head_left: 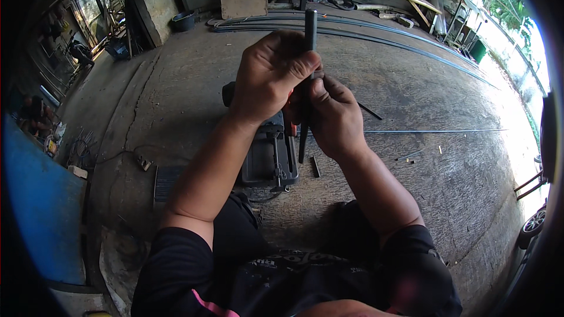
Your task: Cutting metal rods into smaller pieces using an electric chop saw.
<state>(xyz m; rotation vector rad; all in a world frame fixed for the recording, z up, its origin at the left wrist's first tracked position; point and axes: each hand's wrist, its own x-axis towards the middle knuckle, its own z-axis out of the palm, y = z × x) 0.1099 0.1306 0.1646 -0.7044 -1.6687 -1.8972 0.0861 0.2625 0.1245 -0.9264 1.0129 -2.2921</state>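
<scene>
Both of my hands are raised in the middle of the head view, closed on a dark metal rod held roughly upright. My left hand wraps its upper part, thumb along the side. Just below, my right hand pinches it between thumb and fingers. The lower part of the rod narrows toward a point beneath my hands. Behind and under them stands a black machine with a screw clamp on its base; red parts show between my wrists. My hands hide the machine's upper portion.
A short dark metal piece lies beside the base. A thin dark bar sticks out past my right hand. Long metal bars stretch across the far floor. A blue panel stands at left, a black bucket by the wall.
</scene>
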